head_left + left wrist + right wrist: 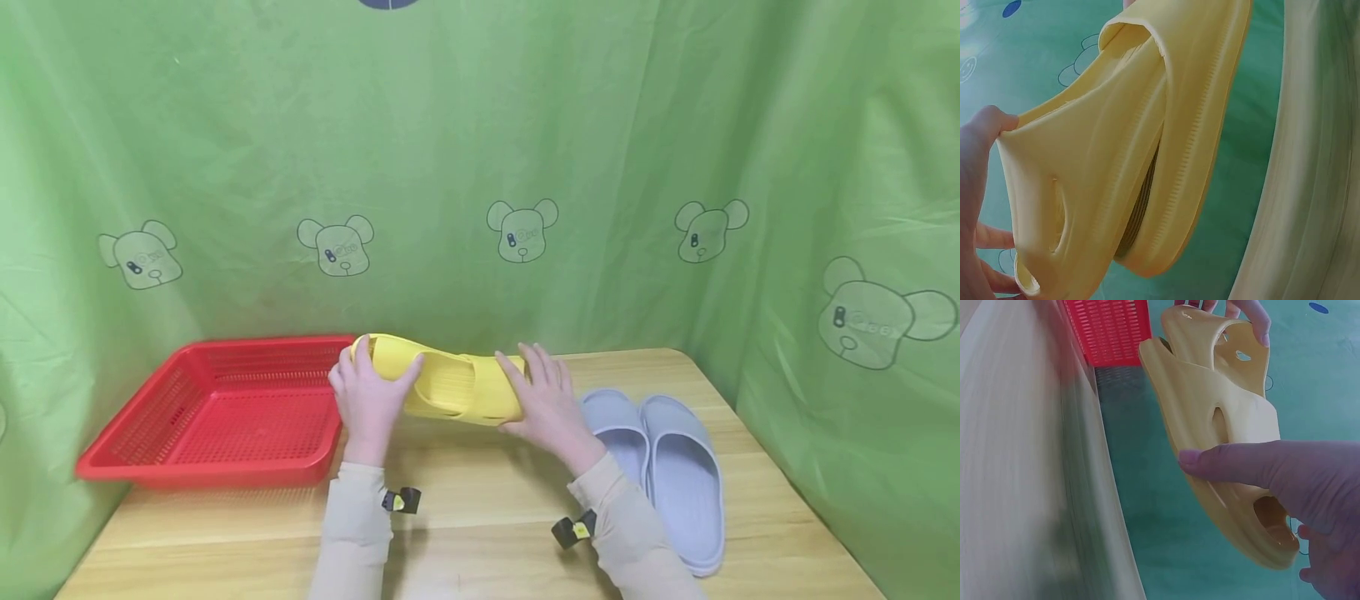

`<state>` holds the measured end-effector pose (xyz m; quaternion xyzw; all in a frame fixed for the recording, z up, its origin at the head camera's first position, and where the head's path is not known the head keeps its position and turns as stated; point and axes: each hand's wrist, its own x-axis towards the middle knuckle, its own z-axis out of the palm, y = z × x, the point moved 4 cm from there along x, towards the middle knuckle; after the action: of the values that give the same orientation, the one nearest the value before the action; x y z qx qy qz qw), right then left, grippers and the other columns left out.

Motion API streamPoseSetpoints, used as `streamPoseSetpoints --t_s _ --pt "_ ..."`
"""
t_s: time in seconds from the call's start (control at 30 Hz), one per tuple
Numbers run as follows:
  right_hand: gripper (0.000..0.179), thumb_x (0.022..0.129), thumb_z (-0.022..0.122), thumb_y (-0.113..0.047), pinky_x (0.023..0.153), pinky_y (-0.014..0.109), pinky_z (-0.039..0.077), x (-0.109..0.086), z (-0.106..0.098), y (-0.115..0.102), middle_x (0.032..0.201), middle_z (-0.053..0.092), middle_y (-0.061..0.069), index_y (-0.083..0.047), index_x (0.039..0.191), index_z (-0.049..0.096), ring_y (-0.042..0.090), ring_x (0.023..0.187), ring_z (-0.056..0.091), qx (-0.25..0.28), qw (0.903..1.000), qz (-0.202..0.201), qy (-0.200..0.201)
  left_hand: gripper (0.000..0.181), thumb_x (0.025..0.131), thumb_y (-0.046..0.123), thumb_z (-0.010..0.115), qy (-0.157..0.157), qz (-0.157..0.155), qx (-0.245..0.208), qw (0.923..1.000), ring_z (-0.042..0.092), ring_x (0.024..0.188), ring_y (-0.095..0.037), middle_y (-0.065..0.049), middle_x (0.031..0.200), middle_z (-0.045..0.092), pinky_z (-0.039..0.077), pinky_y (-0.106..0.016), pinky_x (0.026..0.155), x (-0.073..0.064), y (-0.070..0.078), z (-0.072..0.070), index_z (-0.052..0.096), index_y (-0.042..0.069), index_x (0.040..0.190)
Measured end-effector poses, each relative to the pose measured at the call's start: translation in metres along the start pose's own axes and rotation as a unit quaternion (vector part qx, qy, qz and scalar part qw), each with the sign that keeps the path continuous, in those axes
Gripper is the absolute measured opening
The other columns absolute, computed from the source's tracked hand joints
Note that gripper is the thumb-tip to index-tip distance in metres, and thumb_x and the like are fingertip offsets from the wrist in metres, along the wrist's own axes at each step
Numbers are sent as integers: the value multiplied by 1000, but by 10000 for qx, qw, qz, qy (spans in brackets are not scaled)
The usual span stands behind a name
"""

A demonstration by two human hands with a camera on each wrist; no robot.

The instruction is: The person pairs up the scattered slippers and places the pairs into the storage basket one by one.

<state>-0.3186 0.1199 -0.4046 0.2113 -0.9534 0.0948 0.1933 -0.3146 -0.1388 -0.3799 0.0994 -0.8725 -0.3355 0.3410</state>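
A pair of yellow slippers (491, 390), fitted heel-into-toe, is held up above the table between both hands. My left hand (371, 402) grips the left end; in the left wrist view its thumb presses the upper's rim while other fingers curl at the toe. At the right end, my right hand (553, 410) grips the other slipper. Its thumb (1229, 464) lies across the strap in the right wrist view, and its remaining fingers are partly hidden behind. Side slots and toe openings show on the yellow uppers.
On the left stands a red perforated plastic basket (202, 477), close to the left hand. A pair of grey-blue slippers (686, 500) lies side by side on the wooden table (480, 542), right of the right forearm. A green curtain (450, 150) surrounds the table.
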Motion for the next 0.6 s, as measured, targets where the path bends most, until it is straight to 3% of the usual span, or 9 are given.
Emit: streamPoseSetpoints --t_s 0.3,0.6 --pt "111 64 87 -47 118 63 15 -1 -5 -5 159 23 18 -25 154 27 41 147 19 140 9997 -200 8 92 69 72 69 70 -148 212 9996 43 116 -38 -14 133 50 38 -50 94 2 -4 -8 48 15 138" --pt "100 70 83 -49 116 61 23 -2 -12 -9 155 32 16 -23 152 32 40 144 27 144 9976 -609 304 95 67 73 70 126 -227 179 9995 42 118 -37 -14 135 50 36 -50 96 5 -10 -13 47 15 139"
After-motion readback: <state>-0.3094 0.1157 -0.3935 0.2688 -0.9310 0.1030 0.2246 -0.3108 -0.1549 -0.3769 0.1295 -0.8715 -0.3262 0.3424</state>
